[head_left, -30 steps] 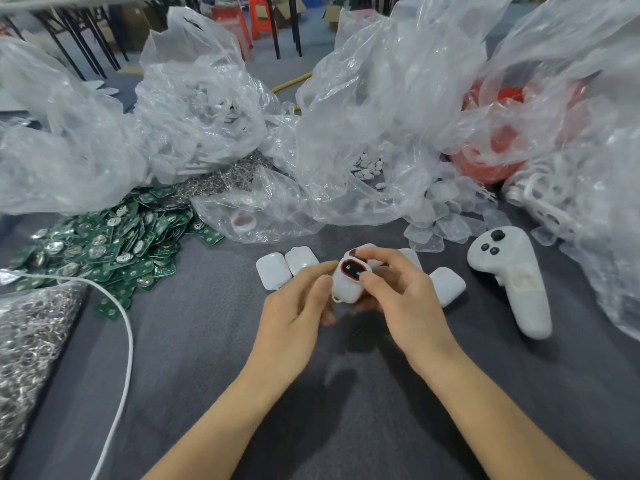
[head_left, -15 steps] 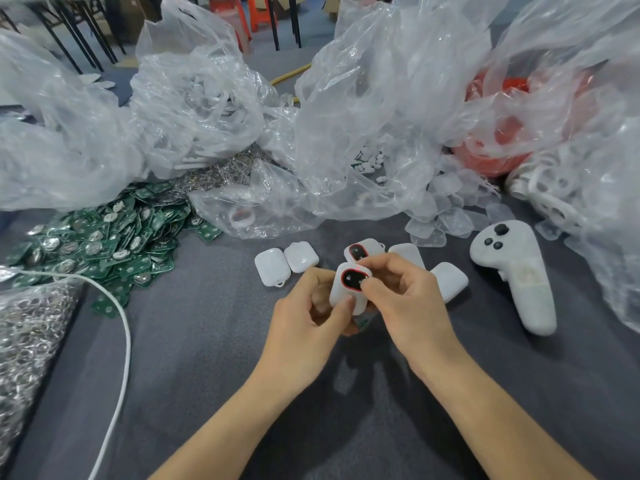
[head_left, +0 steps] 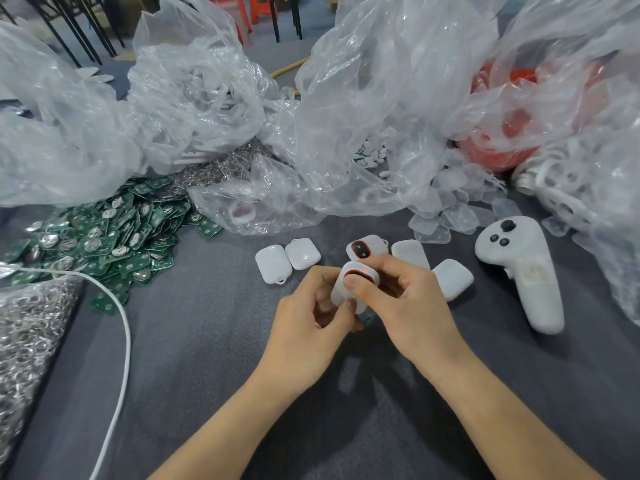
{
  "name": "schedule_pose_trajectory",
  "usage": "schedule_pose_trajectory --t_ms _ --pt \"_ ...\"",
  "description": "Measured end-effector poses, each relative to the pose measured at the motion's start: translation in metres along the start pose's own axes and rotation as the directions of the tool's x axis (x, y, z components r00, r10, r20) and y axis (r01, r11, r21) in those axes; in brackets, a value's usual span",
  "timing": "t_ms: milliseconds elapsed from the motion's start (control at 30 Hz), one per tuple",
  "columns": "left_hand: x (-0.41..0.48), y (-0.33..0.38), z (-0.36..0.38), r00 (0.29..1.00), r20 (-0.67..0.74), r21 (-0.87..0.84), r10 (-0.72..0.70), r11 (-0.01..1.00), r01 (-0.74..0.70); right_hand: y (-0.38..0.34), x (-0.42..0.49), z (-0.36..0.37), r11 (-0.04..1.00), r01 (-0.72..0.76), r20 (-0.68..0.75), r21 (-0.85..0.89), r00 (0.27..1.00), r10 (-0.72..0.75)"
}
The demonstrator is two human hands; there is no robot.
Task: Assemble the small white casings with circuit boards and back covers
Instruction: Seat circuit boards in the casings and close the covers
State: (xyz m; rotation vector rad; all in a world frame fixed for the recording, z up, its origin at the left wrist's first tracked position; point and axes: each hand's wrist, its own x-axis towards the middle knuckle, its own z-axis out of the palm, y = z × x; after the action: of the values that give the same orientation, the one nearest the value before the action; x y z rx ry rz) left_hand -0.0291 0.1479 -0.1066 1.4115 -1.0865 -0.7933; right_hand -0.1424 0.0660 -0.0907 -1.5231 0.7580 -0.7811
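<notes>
White casing (head_left: 341, 289) gripped between curled left hand (head_left: 308, 327) and right hand (head_left: 408, 306).

I see the left hand (head_left: 311, 320) and right hand (head_left: 408, 306) both pinching one small white casing (head_left: 337, 294) over the grey table (head_left: 190, 358), the right thumb across its red-ringed face. Just beyond lies another red-ringed casing (head_left: 363, 249) among four plain white shells (head_left: 273, 263). Green circuit boards (head_left: 104, 233) are heaped at far left. A white controller (head_left: 523, 271) lies to the right, with crumpled clear bags (head_left: 381, 98) behind.
</notes>
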Motion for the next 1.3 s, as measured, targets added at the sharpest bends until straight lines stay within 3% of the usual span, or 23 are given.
schedule_pose_trajectory --t_ms 300,500,667,867,1000,1133,1233,1300 --pt "0.006 0.001 -0.01 0.996 0.068 -0.179 -0.062 0.981 0.073 -0.002 -0.001 0.0 0.996 0.032 0.101 0.086 0.994 -0.041" --pt "0.005 0.001 -0.01 0.996 0.066 -0.151 -0.063 0.986 0.072 -0.001 0.001 0.0 0.989 -0.021 0.009 0.144 1.0 0.02" --pt "0.009 0.002 -0.002 0.998 0.023 -0.172 -0.05 0.984 0.053 -0.005 0.001 -0.002 0.98 -0.08 0.012 0.183 0.997 0.079" --pt "0.034 0.009 0.025 1.0 0.008 -0.176 0.017 0.984 -0.015 -0.013 0.006 -0.028 0.985 0.001 -0.133 0.175 0.991 0.023" --pt "0.037 0.006 0.04 0.999 -0.026 -0.178 0.036 0.983 -0.04 -0.016 0.008 -0.042 0.999 -0.039 -0.187 -0.002 0.982 0.038" --pt "0.037 0.0 0.036 0.989 -0.148 -0.153 0.005 0.988 -0.028 -0.062 0.042 -0.087 0.951 0.027 -0.417 -0.307 0.895 -0.16" --pt "0.039 -0.005 0.027 0.968 -0.238 0.157 0.073 0.987 -0.036 -0.127 0.061 -0.132 0.924 0.154 -0.538 -0.351 0.775 -0.333" --pt "0.044 -0.007 0.026 0.956 -0.289 0.319 0.061 0.947 0.036 -0.163 0.073 -0.158 0.895 0.274 -0.581 -0.352 0.686 -0.438"
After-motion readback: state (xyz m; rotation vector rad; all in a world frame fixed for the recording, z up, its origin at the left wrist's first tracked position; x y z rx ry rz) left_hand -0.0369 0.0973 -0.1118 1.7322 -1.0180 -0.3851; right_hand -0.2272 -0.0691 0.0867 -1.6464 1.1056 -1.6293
